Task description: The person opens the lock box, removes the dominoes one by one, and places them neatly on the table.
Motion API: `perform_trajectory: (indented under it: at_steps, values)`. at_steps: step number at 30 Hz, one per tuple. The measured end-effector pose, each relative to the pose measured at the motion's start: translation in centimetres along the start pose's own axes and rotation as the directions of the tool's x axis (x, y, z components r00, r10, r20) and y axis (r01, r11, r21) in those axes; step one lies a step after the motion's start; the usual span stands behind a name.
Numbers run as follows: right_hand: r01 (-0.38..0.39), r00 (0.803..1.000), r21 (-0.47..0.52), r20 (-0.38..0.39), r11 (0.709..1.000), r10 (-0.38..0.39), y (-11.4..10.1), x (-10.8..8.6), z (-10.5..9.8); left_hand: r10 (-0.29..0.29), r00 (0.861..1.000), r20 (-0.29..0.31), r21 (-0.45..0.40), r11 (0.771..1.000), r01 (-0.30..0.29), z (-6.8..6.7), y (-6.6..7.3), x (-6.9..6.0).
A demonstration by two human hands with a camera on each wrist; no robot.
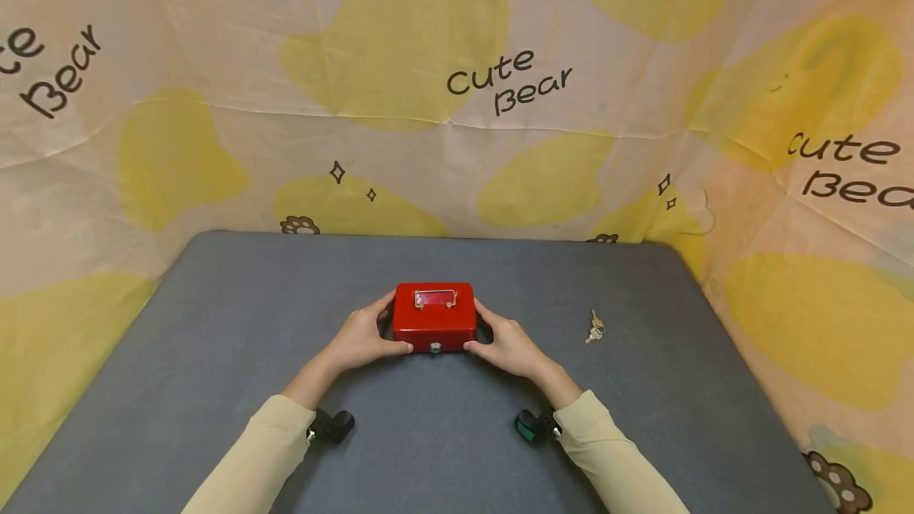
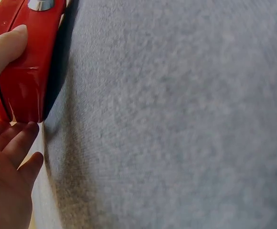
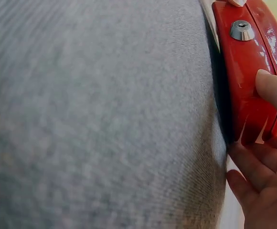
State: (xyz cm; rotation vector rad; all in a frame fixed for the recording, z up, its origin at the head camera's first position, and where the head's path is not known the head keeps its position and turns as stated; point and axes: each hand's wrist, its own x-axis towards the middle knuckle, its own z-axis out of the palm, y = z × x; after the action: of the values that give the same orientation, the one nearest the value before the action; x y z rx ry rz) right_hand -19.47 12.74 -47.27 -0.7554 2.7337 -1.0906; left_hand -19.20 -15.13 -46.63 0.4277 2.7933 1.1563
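A red cash box (image 1: pixel 434 320) with a folding metal handle on its lid sits between both hands at mid-table. Its lid is down, and a round silver lock (image 3: pixel 242 30) faces the person. The left hand (image 1: pixel 362 337) grips the box's left end, thumb on the front face and fingers along the side. On the opposite end, the right hand (image 1: pixel 510 345) holds it the same way, its thumb (image 3: pixel 272 90) near the lock side. Whether the box's base touches the table or is slightly raised, I cannot tell.
A small bunch of keys (image 1: pixel 595 327) lies on the grey table (image 1: pixel 214 371), right of the box. Behind the table and along its sides hangs a printed cloth (image 1: pixel 400 46) with yellow patches. Each wrist wears a black camera mount.
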Motion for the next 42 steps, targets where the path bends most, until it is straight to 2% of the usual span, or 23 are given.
perform_trajectory:
  at_steps: [12,22,29,36,42]
  values:
    - [0.016,0.999,0.120,-0.034,0.993,-0.012,0.3,-0.4,-0.7,-0.022,1.000,-0.010,-0.045,0.999,0.021,0.5,0.9,-0.2]
    - [-0.021,0.999,0.139,-0.025,0.990,0.024,0.5,-0.5,-1.0,-0.030,1.000,-0.009,-0.137,0.990,0.029,0.7,1.3,-0.1]
    - [-0.018,0.999,0.152,-0.036,0.988,0.023,0.6,-0.4,-1.1,-0.043,0.999,-0.013,-0.144,0.989,0.041,0.7,1.3,0.1]
    - [-0.028,0.998,0.187,-0.047,0.982,0.037,0.6,-0.4,-1.3,-0.074,0.997,-0.003,-0.197,0.978,0.072,1.0,1.7,0.1]
    - [-0.028,0.998,0.211,-0.050,0.977,0.040,0.8,-0.3,-1.4,-0.074,0.997,0.011,-0.259,0.963,0.074,1.1,1.8,0.1]
